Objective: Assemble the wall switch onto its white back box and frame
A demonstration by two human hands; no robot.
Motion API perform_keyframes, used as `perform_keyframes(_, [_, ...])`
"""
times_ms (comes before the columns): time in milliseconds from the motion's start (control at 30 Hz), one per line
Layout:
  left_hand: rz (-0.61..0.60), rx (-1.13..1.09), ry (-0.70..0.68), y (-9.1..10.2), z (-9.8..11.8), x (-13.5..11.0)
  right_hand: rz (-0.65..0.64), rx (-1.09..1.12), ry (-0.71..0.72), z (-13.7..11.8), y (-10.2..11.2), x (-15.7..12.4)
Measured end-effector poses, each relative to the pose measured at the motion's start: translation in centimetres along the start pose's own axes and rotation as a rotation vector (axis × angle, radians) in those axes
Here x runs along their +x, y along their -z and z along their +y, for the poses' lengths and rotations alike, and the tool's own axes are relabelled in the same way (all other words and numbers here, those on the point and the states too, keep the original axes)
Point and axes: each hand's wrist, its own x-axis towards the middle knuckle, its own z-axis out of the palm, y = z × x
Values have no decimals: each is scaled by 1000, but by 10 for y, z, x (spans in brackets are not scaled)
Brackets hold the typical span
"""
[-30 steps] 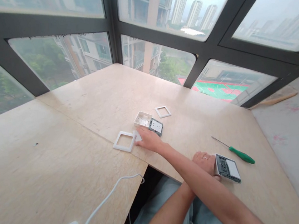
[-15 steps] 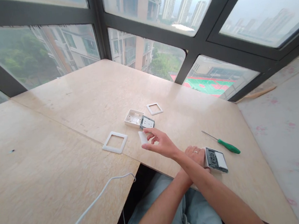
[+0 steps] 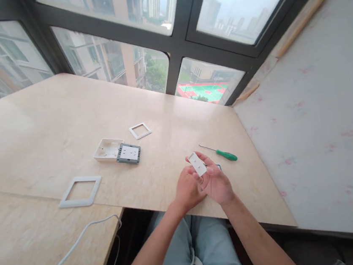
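Note:
Both my hands meet just above the near edge of the wooden table [image 3: 162,117]. My right hand [image 3: 217,184] pinches a small white rocker cover [image 3: 197,164] between thumb and fingers. My left hand [image 3: 187,189] is closed beside it, knuckles toward me, and touches the cover's lower end. A grey corner of a switch module [image 3: 219,166] peeks out behind my right hand; the rest of it is hidden by both hands. A green-handled screwdriver [image 3: 226,155] lies on the table just beyond my right hand.
A large white frame [image 3: 80,191] lies at the left. Further back sit a white back box [image 3: 108,149] touching a grey socket insert [image 3: 128,153], and a small white frame [image 3: 140,131]. A white cable [image 3: 65,253] crosses the lower left board. Windows ring the table.
My right hand picked up the white cover near the large frame and carried it right, back to my left hand. The arms are no longer crossed. The view swung right.

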Motion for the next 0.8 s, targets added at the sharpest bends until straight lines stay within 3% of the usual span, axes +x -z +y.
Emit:
perform_keyframes(200, [-175, 114, 51, 9, -16, 14, 199, -176, 145, -3, 63, -25])
perform_keyframes(367, [-263, 70, 13, 10, -24, 30, 244, -551, 207, 5, 105, -38])
perform_keyframes(533, [-143, -95, -45, 12, -25, 28, 227, -820, 216, 13, 119, -42])
perform_keyframes(800, [8, -213, -118, 16, -19, 24, 190, -706, 185, 22, 118, -38])
